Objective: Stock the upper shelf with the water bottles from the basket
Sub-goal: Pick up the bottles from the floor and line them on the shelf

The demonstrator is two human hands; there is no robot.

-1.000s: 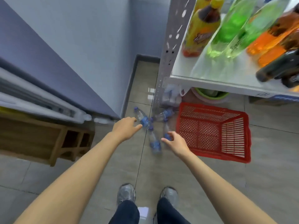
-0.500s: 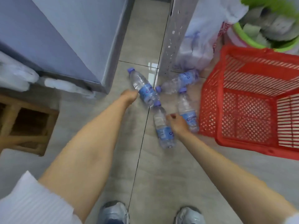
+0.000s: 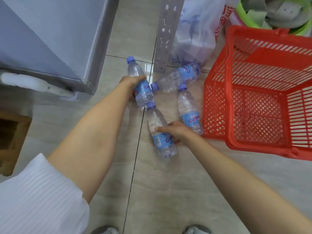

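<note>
Several clear water bottles with blue caps and blue labels lie on the tiled floor, left of the red basket [image 3: 217, 105], which holds nothing. My left hand [image 3: 130, 83] is wrapped around the far-left bottle [image 3: 141, 85], which still rests on the floor. My right hand [image 3: 173, 130] grips the nearest bottle [image 3: 161, 134] across its middle. Two more lie loose: one bottle [image 3: 177, 76] by the shelf post, another bottle [image 3: 190, 112] against the basket's wall. The upper shelf is out of view.
The grey perforated shelf post [image 3: 166, 31] stands just behind the bottles. A white plastic bag [image 3: 199, 31] and a green tub [image 3: 270, 16] sit behind the basket. A grey wall corner [image 3: 89, 68] is at left, a wooden frame [image 3: 11, 141] further left. My shoes [image 3: 108, 230] are below.
I have bent down, so the floor came closer and the shelf left view. Both hands went from reaching, fingers apart, to closing around a bottle each.
</note>
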